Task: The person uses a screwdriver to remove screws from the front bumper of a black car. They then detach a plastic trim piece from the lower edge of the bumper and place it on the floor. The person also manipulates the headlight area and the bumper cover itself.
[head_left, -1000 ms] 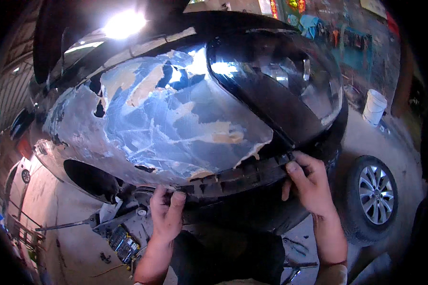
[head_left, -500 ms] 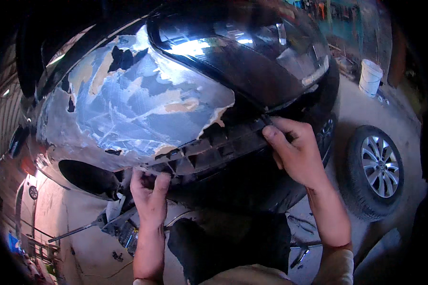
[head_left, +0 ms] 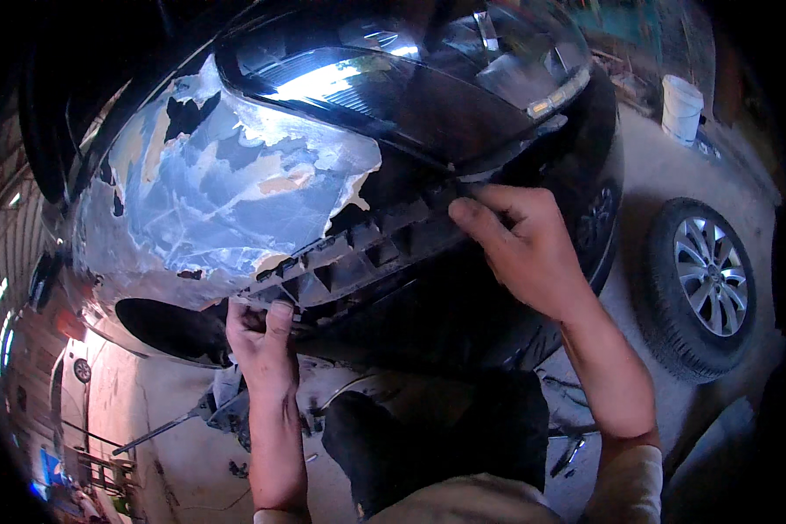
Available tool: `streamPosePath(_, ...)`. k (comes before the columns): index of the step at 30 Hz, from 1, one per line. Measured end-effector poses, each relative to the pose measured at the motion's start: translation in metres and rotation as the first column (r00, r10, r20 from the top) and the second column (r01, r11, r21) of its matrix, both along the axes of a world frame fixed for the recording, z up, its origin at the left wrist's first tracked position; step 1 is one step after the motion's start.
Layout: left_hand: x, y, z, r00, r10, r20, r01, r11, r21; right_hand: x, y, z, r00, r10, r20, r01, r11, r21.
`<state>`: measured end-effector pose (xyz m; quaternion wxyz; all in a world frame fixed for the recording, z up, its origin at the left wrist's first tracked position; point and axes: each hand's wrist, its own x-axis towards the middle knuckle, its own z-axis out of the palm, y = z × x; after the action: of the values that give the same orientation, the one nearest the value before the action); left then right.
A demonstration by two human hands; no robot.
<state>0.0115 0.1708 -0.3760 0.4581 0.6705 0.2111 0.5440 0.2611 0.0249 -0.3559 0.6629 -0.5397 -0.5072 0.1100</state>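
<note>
A dark plastic bumper bracket [head_left: 380, 253], a long ribbed strip with square openings, runs beneath a car's fender and headlight. My left hand [head_left: 265, 349] pinches its left end between thumb and fingers, close to the fender's lower edge. At the right end, just below the headlight [head_left: 367, 109], my right hand [head_left: 528, 253] grips the strip with thumb and bent forefinger; its other fingers curl under. The fender [head_left: 236, 196] is sanded in patches of grey, white and beige. Whether the bracket is fastened anywhere along its length I cannot tell.
A wheel with a silver rim [head_left: 712, 278] lies on the floor to the right, and a white bucket [head_left: 681, 109] stands beyond it. The dark wheel-arch opening [head_left: 170, 330] is left of my left hand. Tools [head_left: 570, 454] lie on the floor near my knees.
The view has shifted, so the car and headlight sit further left and higher in the picture. Both hands keep their hold at the two ends of the bracket.
</note>
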Motion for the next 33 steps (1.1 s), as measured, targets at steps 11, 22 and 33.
streamPosePath(11,-0.005,0.005,-0.002,0.996,0.05,-0.067,-0.049,0.998,0.027,0.004,0.006,-0.004,0.991,-0.079,0.11,0.069,0.993,0.092)
streamPosePath(22,0.006,-0.004,0.003,0.994,0.082,-0.071,-0.077,0.995,0.064,0.004,0.006,-0.006,0.987,-0.084,0.14,0.07,0.992,0.101)
streamPosePath(33,0.008,-0.009,0.005,0.994,0.103,-0.027,-0.104,0.995,-0.007,-0.006,-0.003,-0.011,0.835,-0.432,0.341,0.376,0.9,0.221)
